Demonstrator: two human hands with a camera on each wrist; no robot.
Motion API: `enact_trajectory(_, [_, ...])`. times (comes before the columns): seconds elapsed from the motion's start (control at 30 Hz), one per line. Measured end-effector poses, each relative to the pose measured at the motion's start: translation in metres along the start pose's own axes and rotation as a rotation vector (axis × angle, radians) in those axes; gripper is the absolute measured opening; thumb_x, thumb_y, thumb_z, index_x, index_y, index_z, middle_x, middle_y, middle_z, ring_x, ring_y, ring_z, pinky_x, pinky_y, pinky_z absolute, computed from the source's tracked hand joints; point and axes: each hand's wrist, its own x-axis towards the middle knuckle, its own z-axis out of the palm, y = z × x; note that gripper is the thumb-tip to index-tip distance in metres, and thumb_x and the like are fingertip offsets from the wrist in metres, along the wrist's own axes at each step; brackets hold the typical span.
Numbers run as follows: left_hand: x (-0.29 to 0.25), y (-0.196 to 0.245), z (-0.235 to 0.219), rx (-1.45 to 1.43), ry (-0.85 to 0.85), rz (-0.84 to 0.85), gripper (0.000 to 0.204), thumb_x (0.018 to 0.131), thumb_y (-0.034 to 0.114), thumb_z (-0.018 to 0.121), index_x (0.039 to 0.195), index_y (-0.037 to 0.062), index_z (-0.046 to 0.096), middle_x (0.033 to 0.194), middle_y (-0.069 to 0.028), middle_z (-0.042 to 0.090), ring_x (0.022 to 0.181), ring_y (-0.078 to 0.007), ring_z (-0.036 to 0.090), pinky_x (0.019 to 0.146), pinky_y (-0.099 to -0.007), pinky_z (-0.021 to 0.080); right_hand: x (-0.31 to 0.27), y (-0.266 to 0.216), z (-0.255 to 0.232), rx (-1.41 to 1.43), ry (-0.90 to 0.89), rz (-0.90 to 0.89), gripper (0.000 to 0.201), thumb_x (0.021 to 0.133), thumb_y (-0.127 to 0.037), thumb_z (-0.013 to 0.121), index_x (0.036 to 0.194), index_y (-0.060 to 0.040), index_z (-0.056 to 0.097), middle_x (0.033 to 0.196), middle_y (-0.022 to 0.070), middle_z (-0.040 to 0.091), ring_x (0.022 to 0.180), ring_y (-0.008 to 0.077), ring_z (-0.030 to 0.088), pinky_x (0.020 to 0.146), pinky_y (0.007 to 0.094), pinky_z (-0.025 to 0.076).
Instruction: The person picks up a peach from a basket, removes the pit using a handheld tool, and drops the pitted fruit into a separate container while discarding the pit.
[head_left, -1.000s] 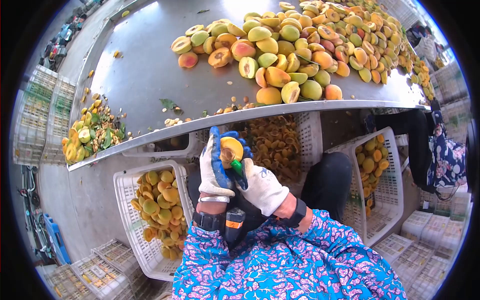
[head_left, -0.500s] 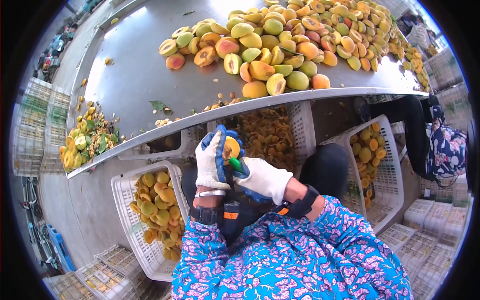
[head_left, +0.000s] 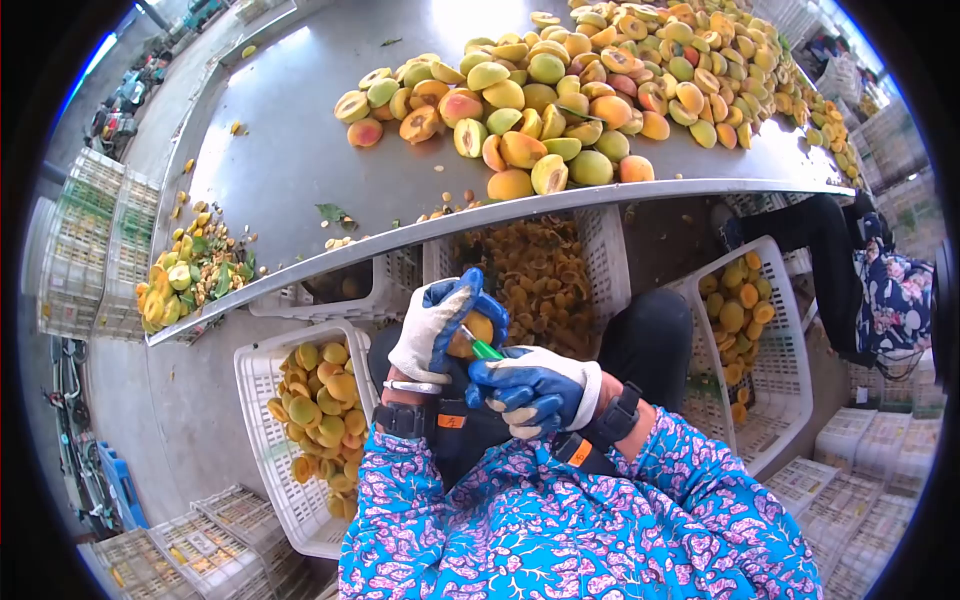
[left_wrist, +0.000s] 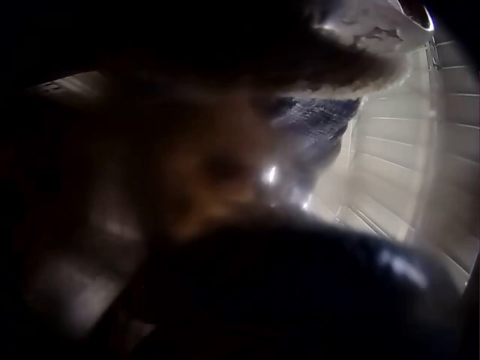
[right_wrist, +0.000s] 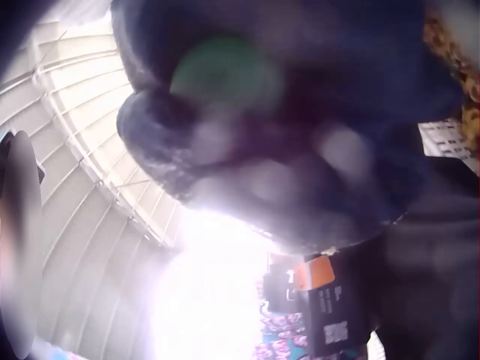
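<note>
My left hand (head_left: 432, 325), in a white glove with blue coated palm and fingers, holds an apricot (head_left: 479, 328) in front of my lap. Blue fingers wrap its far side. My right hand (head_left: 540, 388), gloved alike, is turned with its curled blue fingers upward and grips a small knife by its green handle (head_left: 487, 351). A short bit of the blade shows against the apricot. In the right wrist view the end of the green handle (right_wrist: 221, 75) appears blurred among dark blue fingers. Darkness and blur fill most of the left wrist view.
Ahead is a metal table (head_left: 290, 130) with a raised rim, heaped with halved apricots (head_left: 540, 95); scraps and pits (head_left: 205, 265) lie at its left corner. White crates of apricots stand left (head_left: 255, 400) and right (head_left: 790, 370). Another crate (head_left: 605, 265) sits under the table edge.
My right hand has rolled over, now showing its blue fingers instead of the white back. The apricot has turned in my left hand, its cut face no longer visible.
</note>
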Motion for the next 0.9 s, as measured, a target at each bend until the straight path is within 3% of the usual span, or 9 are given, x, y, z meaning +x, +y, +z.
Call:
enact_trajectory(0.07, [-0.004, 0.004, 0.005, -0.172, -0.002, 0.103, 0.047, 0.093, 0.038, 0.055, 0.079, -0.0058, 0.065, 0.069, -0.0146, 0.065, 0.058, -0.0212, 0.062, 0.055, -0.0304, 0.051, 0.002, 0.003, 0.002, 0.086, -0.099, -0.004, 0.036, 0.100, -0.029, 0.041, 0.104, 0.0051, 0.053, 0.058, -0.0045, 0.044, 0.039, 0.0053, 0.040, 0.038, 0.0237, 0.033])
enact_trajectory(0.13, [-0.008, 0.003, 0.009, -0.221, 0.084, 0.183, 0.049, 0.094, 0.038, 0.053, 0.077, -0.0060, 0.064, 0.070, -0.0169, 0.065, 0.058, -0.0239, 0.063, 0.055, -0.0312, 0.052, 0.005, 0.003, 0.013, 0.111, -0.036, -0.019, 0.035, 0.100, -0.029, 0.041, 0.104, 0.0046, 0.053, 0.057, -0.0049, 0.042, 0.038, 0.0049, 0.039, 0.038, 0.0238, 0.032])
enact_trajectory(0.33, [-0.006, -0.004, -0.010, -0.068, -0.037, -0.005, 0.048, 0.093, 0.038, 0.054, 0.075, -0.0051, 0.064, 0.069, -0.0158, 0.065, 0.058, -0.0226, 0.063, 0.055, -0.0305, 0.052, 0.002, 0.005, 0.008, -0.309, 0.125, 0.001, 0.034, 0.100, -0.032, 0.042, 0.101, 0.0009, 0.053, 0.058, -0.0043, 0.045, 0.039, 0.0058, 0.039, 0.039, 0.0226, 0.033])
enact_trajectory(0.4, [-0.002, 0.004, -0.004, 0.072, -0.060, -0.051, 0.052, 0.094, 0.042, 0.051, 0.072, -0.0040, 0.064, 0.066, -0.0150, 0.064, 0.057, -0.0223, 0.063, 0.054, -0.0303, 0.051, 0.003, 0.005, -0.003, -0.046, 0.006, 0.030, 0.036, 0.100, -0.032, 0.040, 0.102, 0.0018, 0.053, 0.058, -0.0046, 0.044, 0.039, 0.0052, 0.039, 0.039, 0.0224, 0.033])
enact_trajectory(0.5, [0.001, 0.001, -0.002, -0.178, -0.141, 0.028, 0.057, 0.095, 0.046, 0.046, 0.072, -0.0036, 0.064, 0.069, -0.0155, 0.065, 0.060, -0.0230, 0.063, 0.058, -0.0308, 0.052, 0.006, 0.009, -0.006, 0.121, -0.129, -0.024, 0.039, 0.101, -0.032, 0.037, 0.104, 0.0035, 0.052, 0.057, -0.0062, 0.041, 0.040, 0.0042, 0.038, 0.039, 0.0221, 0.033])
enact_trajectory(0.6, [-0.006, 0.000, 0.013, -0.305, 0.063, 0.118, 0.057, 0.095, 0.048, 0.043, 0.080, -0.0036, 0.063, 0.074, -0.0163, 0.065, 0.067, -0.0241, 0.064, 0.064, -0.0332, 0.053, 0.013, 0.011, -0.003, 0.217, -0.244, -0.093, 0.037, 0.100, -0.031, 0.039, 0.105, 0.0037, 0.053, 0.058, -0.0070, 0.038, 0.041, 0.0039, 0.038, 0.039, 0.0220, 0.033])
enact_trajectory(0.67, [-0.011, -0.004, 0.011, -0.333, 0.150, 0.170, 0.052, 0.095, 0.045, 0.046, 0.085, -0.0034, 0.062, 0.073, -0.0148, 0.064, 0.065, -0.0246, 0.064, 0.063, -0.0347, 0.053, 0.015, 0.010, -0.001, 0.192, -0.211, -0.071, 0.037, 0.100, -0.030, 0.040, 0.105, 0.0035, 0.053, 0.058, -0.0069, 0.038, 0.041, 0.0039, 0.037, 0.039, 0.0217, 0.033])
enact_trajectory(0.87, [-0.006, 0.002, -0.004, -0.050, -0.028, -0.092, 0.047, 0.093, 0.041, 0.055, 0.080, -0.0034, 0.064, 0.069, -0.0120, 0.064, 0.059, -0.0220, 0.063, 0.057, -0.0322, 0.052, 0.001, 0.003, 0.002, -0.233, 0.032, 0.051, 0.040, 0.099, -0.034, 0.041, 0.105, 0.0030, 0.053, 0.060, -0.0040, 0.044, 0.039, 0.0050, 0.039, 0.038, 0.0226, 0.032])
enact_trajectory(0.9, [-0.002, 0.002, -0.003, 0.023, -0.062, -0.149, 0.046, 0.092, 0.040, 0.056, 0.080, -0.0035, 0.064, 0.069, -0.0119, 0.064, 0.059, -0.0215, 0.063, 0.057, -0.0317, 0.052, -0.003, 0.002, -0.003, -0.129, 0.011, 0.061, 0.040, 0.100, -0.034, 0.040, 0.106, 0.0031, 0.053, 0.060, -0.0037, 0.044, 0.039, 0.0051, 0.039, 0.037, 0.0230, 0.032])
